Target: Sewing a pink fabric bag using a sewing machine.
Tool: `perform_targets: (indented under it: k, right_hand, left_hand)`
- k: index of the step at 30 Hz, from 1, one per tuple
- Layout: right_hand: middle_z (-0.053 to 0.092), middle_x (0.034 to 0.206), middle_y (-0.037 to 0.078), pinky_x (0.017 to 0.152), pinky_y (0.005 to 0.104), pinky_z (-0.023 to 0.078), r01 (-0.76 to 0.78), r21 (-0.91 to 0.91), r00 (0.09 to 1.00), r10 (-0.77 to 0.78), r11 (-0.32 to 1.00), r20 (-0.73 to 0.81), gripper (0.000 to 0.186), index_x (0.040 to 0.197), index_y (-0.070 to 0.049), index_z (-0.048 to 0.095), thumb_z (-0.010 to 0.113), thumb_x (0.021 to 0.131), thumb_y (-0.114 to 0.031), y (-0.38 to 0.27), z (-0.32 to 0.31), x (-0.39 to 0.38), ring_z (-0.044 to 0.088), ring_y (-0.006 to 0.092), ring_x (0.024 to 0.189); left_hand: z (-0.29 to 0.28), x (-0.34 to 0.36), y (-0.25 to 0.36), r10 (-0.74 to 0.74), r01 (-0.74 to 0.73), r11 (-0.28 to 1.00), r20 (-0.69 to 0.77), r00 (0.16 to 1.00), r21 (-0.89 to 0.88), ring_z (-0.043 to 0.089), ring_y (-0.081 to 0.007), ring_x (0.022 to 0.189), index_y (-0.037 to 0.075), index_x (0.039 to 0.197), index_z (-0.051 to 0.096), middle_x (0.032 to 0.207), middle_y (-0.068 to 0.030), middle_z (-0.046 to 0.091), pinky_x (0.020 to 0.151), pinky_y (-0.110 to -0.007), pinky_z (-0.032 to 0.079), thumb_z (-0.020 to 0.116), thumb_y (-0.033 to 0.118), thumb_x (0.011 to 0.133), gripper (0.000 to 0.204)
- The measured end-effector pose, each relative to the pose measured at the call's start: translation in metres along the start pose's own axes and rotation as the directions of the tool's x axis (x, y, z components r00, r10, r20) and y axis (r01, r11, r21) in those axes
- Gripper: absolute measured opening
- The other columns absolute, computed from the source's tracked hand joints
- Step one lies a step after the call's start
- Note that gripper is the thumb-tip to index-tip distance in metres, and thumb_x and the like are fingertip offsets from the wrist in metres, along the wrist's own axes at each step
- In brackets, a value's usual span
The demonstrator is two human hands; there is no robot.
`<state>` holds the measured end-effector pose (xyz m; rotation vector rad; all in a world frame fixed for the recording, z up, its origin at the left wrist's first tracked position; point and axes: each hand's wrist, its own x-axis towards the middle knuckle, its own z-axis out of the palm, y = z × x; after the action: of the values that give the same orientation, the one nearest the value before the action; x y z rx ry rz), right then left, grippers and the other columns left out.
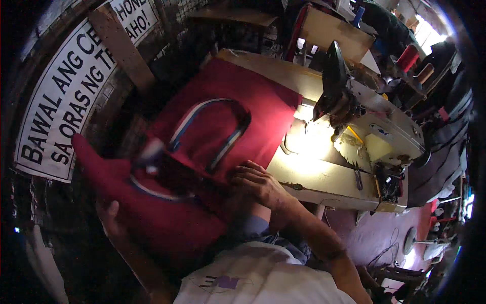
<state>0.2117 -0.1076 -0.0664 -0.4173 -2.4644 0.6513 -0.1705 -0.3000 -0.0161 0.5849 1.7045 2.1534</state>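
Maroon fabric (260,126) lies over the left part of the work table, with two loops of white, blue and dark striped strap (229,147) on it. Its near-left portion is raised and blurred. My left hand (114,220) grips that portion at the lower left, thumb showing and other fingers mostly hidden. My right hand (255,182) has curled fingers on the fabric's near edge beside the table. Right of the fabric stands a dark sewing machine (334,86) with a bright lamp glow beneath it; scissors (358,177) lie on the table's right part.
The table (304,182) has a raised box section at right. Beyond it are red thread cones (407,58) and a cardboard panel (331,33). A signboard (66,96) and wooden post (121,50) stand at left. Grey cloth hangs at right above a floor with cables.
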Motion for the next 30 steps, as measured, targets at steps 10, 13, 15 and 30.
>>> perform_targets:
  k: [10, 13, 15, 30]
  right_hand:
    - [0.061, 0.131, 0.013, 0.113, 0.0508, 0.032, 0.073, 0.248, 0.997, -0.067, 0.966, -0.032, 0.042, 0.119, -0.005, 0.066, 0.068, 0.077, -0.009, 0.001, -0.023, 0.004, 0.051, 0.0333, 0.131]
    - [0.066, 0.123, 0.014, 0.102, 0.0458, 0.044, -0.007, 0.253, 1.0, 0.006, 0.967, 0.004, 0.039, 0.114, -0.001, 0.067, 0.068, 0.075, -0.006, 0.003, -0.022, -0.006, 0.059, 0.0365, 0.119]
    - [0.069, 0.117, 0.015, 0.094, 0.0433, 0.051, -0.135, 0.308, 0.991, 0.13, 0.942, 0.036, 0.037, 0.111, 0.0, 0.067, 0.069, 0.075, -0.006, 0.004, -0.021, -0.011, 0.063, 0.0382, 0.112]
    - [0.067, 0.107, 0.024, 0.087, 0.0436, 0.052, -0.09, 0.38, 0.978, 0.155, 0.921, -0.143, 0.057, 0.119, 0.004, 0.064, 0.065, 0.066, -0.019, 0.019, -0.007, -0.022, 0.066, 0.0405, 0.096]
  left_hand:
    - [0.207, -0.01, 0.125, 0.9, -0.911, 0.408, 0.141, 0.412, 0.058, 0.053, -0.0304, 0.123, 0.002, 0.128, 0.056, 0.139, -0.0188, 0.052, 0.105, -0.044, 0.047, 0.056, 0.005, 0.095, 0.033]
    - [0.343, 0.027, 0.116, 0.633, -0.684, 0.729, 0.354, 0.688, 0.025, 0.052, -0.0374, 0.123, -0.001, 0.125, 0.057, 0.133, -0.0245, 0.054, 0.104, -0.044, 0.044, 0.052, 0.023, 0.096, 0.038]
    - [0.424, 0.034, 0.074, 0.4, -0.636, 0.693, 0.553, 0.731, 0.339, 0.048, -0.0435, 0.126, -0.005, 0.124, 0.058, 0.128, -0.0305, 0.055, 0.104, -0.047, 0.04, 0.051, 0.043, 0.095, 0.056]
    - [0.229, -0.049, 0.037, 0.131, -0.798, 0.598, 0.972, 0.194, 0.078, 0.059, -0.0315, 0.119, 0.004, 0.117, 0.066, 0.119, -0.0124, 0.065, 0.102, -0.043, 0.046, 0.067, 0.005, 0.085, 0.032]
